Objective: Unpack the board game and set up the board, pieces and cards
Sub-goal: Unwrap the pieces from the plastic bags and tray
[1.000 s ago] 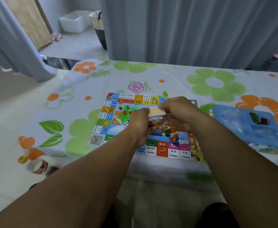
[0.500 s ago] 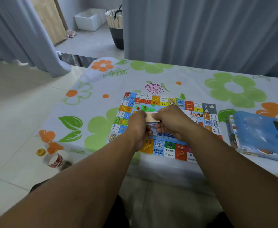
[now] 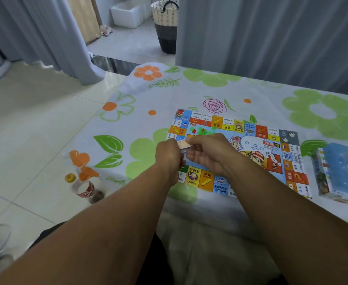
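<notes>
Nearest, over the left part of the colourful paper game board [image 3: 251, 128] with its border of printed squares: pinches the left end of a thin tan stack of cards [image 3: 186, 145] with the left hand [image 3: 168, 156], fingers curled. Clasps the other end with the right hand [image 3: 209, 156], thumb on top, fingers underneath. Probably freeing a wrapper or squaring the stack; cannot tell which.

Hold the stack low over the board, to catch any slipped card flat and within reach. Pull with the left fingertips only, brace with the right, and avoid bending the thin cards. Set the stack down on a free patch in the board's middle, not across the border squares.

Just beyond the hands, on the board's far-left inner area: a scatter of small green and red plastic pieces [image 3: 201, 130]. Steer clear, to avoid knocking them loose with a wrist.

Right of the board, just beside its edge: a cardboard game box with a blue plastic tray [image 3: 341, 171], resting on the floral-clothed tabletop [image 3: 251, 93]. Check there for further cards.

Left of the board, down on the floor: a clear plastic bottle with a red label [image 3: 84, 189].
</notes>
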Available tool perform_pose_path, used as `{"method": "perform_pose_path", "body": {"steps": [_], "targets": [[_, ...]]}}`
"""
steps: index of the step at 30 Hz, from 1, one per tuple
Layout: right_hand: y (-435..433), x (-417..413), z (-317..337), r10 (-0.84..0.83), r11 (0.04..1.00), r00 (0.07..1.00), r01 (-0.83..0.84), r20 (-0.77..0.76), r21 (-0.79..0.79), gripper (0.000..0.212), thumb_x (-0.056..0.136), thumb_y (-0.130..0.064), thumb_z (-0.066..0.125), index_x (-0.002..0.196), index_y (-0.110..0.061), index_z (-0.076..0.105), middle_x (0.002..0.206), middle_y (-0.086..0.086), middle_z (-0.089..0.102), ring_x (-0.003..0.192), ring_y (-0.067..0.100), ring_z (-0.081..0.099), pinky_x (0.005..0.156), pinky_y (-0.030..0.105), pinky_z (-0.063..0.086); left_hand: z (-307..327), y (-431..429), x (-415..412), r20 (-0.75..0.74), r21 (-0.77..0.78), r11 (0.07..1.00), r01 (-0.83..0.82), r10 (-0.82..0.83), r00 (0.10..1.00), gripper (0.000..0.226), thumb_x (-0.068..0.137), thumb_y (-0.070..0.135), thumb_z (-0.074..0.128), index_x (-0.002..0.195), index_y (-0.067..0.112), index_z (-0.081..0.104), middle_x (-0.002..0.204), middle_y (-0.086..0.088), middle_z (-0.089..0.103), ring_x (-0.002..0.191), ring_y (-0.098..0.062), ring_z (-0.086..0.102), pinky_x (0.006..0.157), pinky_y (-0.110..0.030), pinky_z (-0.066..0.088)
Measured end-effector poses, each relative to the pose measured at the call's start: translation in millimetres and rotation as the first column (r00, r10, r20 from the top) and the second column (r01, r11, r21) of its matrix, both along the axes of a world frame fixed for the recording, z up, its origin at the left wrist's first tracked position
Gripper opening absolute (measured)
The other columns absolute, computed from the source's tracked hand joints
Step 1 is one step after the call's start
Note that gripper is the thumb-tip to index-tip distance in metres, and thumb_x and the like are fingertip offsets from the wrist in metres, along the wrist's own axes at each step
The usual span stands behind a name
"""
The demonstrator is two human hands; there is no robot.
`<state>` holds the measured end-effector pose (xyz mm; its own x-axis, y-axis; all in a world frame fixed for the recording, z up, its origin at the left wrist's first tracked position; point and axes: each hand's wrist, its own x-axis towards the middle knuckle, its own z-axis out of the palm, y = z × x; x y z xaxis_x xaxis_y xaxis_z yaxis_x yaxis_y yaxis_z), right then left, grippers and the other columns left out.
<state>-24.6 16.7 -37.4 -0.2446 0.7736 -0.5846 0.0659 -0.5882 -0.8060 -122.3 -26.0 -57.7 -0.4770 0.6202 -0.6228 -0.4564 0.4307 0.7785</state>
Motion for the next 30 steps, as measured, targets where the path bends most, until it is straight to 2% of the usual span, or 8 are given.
{"method": "perform_pose_path", "body": {"steps": [5,11,13,15,21,25,28,30], "targets": [[-10,-12,-6,0.003,1.000,1.000,-0.003,0.031,-0.017,0.012,0.090,0.001,0.066,0.102,0.002,0.066,0.075,0.013,0.075,0.060,0.020,0.073,0.052,0.027,0.058,-6,-3,-5,-0.008,-0.014,1.000,0.001,-0.001,1.000,0.030,0.094,0.007,0.036,0.102,0.002,0.065,0.076,-0.014,0.063,0.051,-0.020,0.051,0.051,-0.028,0.039],[-3,-16,-14,0.012,1.000,0.990,-0.014,0.140,0.012,0.015,0.086,0.003,0.069,0.100,0.003,0.066,0.093,0.021,0.074,0.072,0.027,0.074,0.065,0.035,0.064,-3,-6,-18,-0.124,-0.072,0.978,0.196,-0.204,0.971,0.024,0.096,0.012,0.039,0.087,0.007,0.061,0.083,-0.016,0.063,0.062,-0.024,0.054,0.062,-0.036,0.048],[1,-17,-16,0.041,0.998,0.976,-0.050,0.213,0.036,0.017,0.084,0.002,0.071,0.100,0.004,0.066,0.094,0.021,0.073,0.074,0.027,0.073,0.068,0.036,0.064,-3,-5,-29,-0.356,-0.144,0.937,0.320,-0.350,0.866,0.011,0.091,0.014,0.049,0.091,0.006,0.056,0.092,-0.016,0.061,0.069,-0.024,0.054,0.070,-0.039,0.048],[4,-19,-17,0.099,0.993,0.959,-0.114,0.267,0.040,0.021,0.083,0.004,0.070,0.103,0.008,0.064,0.094,0.022,0.072,0.075,0.028,0.073,0.068,0.036,0.064,-2,-7,-36,-0.538,-0.241,0.872,0.425,-0.485,0.690,0.017,0.085,0.015,0.059,0.100,0.012,0.052,0.091,-0.006,0.062,0.077,-0.023,0.058,0.072,-0.036,0.051],[11,-25,-22,0.198,0.976,0.925,-0.218,0.324,0.025,0.027,0.082,0.009,0.071,0.107,0.010,0.062,0.086,0.022,0.072,0.057,0.023,0.070,0.055,0.031,0.061,-15,-8,-32,-0.684,-0.437,0.726,0.531,-0.652,0.328,0.039,0.081,0.031,0.076,0.107,0.016,0.050,0.103,0.000,0.062,0.094,-0.024,0.062,0.079,-0.037,0.055],[15,-27,-29,0.236,0.949,0.870,-0.302,0.432,0.089,0.022,0.082,0.006,0.072,0.102,0.013,0.065,0.079,0.022,0.069,0.054,0.022,0.067,0.055,0.033,0.061,-26,-4,-29,-0.741,-0.467,0.737,0.488,-0.628,0.239,0.032,0.085,0.027,0.071,0.107,0.014,0.053,0.108,-0.007,0.063,0.099,-0.029,0.063,0.080,-0.041,0.054],[13,-33,-31,0.250,0.913,0.825,-0.375,0.507,0.160,0.021,0.079,0.002,0.071,0.096,0.014,0.066,0.087,0.030,0.070,0.072,0.035,0.071,0.075,0.053,0.062,-29,-2,-27,-0.772,-0.464,0.754,0.464,-0.601,0.205,0.029,0.087,0.024,0.068,0.107,0.012,0.051,0.109,-0.009,0.062,0.100,-0.030,0.061,0.074,-0.039,0.050],[12,-37,-33,0.238,0.888,0.800,-0.409,0.550,0.211,0.011,0.078,-0.001,0.070,0.085,0.007,0.066,0.084,0.026,0.071,0.082,0.041,0.072,0.077,0.058,0.060,-29,-3,-25,-0.788,-0.466,0.760,0.453,-0.590,0.178,0.028,0.086,0.025,0.068,0.104,0.013,0.050,0.107,-0.009,0.061,0.098,-0.030,0.060,0.069,-0.036,0.043]]}}
